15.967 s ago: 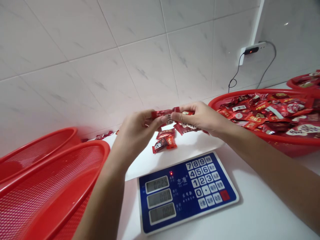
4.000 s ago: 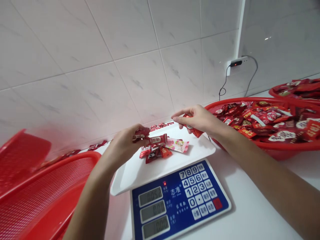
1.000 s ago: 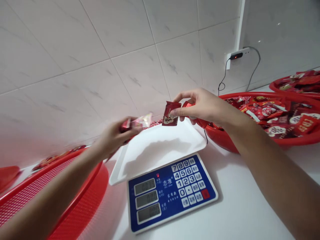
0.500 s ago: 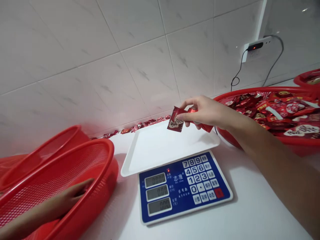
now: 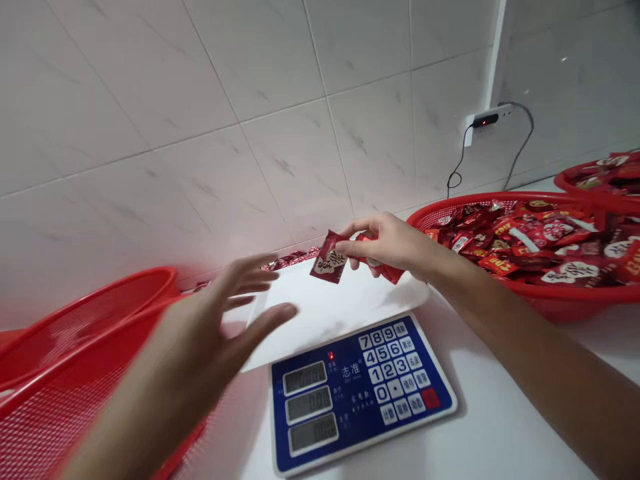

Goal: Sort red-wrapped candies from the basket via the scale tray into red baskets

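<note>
My right hand is closed on red candy packets, above the white tray of a scale. One dark red packet with pale lettering sticks out from thumb and fingertips; another red packet shows under the palm. My left hand is empty, slightly blurred, with thumb and fingers apart over the left side of the tray. Beneath both hands lies the bare white weighing tray. In front of it the scale's blue panel has number keys and three small displays.
A red basket heaped with wrapped candies stands at the right, with another filled basket behind. Red mesh baskets occupy the left. Wrapped candies line the tiled wall behind the tray. A cable hangs from a wall socket.
My left hand has come up out of the left basket and moved right, opening over the tray's edge. My right hand still holds the candy packets; the view has shifted slightly.
</note>
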Demonstrator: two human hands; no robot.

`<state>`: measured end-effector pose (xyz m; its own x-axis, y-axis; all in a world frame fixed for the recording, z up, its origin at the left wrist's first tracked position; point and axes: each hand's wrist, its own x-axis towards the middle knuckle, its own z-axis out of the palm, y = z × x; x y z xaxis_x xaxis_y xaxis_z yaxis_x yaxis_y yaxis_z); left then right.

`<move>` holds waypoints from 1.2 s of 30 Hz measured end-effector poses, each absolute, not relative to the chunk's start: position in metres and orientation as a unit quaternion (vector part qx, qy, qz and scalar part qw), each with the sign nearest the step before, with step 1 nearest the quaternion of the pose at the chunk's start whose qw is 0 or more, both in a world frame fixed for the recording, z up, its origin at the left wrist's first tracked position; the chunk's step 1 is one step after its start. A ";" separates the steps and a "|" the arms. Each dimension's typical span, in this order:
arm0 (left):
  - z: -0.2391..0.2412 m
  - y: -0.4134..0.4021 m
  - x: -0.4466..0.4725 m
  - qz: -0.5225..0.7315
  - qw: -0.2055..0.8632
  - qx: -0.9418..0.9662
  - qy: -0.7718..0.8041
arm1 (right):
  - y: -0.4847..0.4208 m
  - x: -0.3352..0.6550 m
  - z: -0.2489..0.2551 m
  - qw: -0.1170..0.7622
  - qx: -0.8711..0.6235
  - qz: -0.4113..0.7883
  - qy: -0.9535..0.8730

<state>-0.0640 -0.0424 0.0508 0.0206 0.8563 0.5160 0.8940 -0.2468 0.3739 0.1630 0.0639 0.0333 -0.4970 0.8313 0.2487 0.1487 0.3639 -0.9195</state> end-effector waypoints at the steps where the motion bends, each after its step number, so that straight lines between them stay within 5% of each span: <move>1: 0.044 -0.031 -0.048 -0.361 -0.012 -0.722 -0.590 | 0.064 0.162 0.033 0.385 -0.320 0.471 -0.726; 4: 0.031 0.002 -0.019 -0.398 -0.121 -0.737 -0.533 | 0.065 0.158 0.029 0.411 -0.305 0.496 -0.701; 12: 0.028 0.022 -0.038 -0.254 -0.052 -0.781 -0.568 | 0.070 0.145 0.008 0.347 -0.342 0.425 -0.763; 18: 0.027 0.019 -0.037 -0.286 -0.078 -0.778 -0.554 | 0.067 0.140 0.005 0.361 -0.351 0.412 -0.759; 36: 0.028 0.004 -0.030 -0.400 0.265 -0.774 -0.413 | 0.060 0.153 0.021 0.292 -0.247 0.625 -0.681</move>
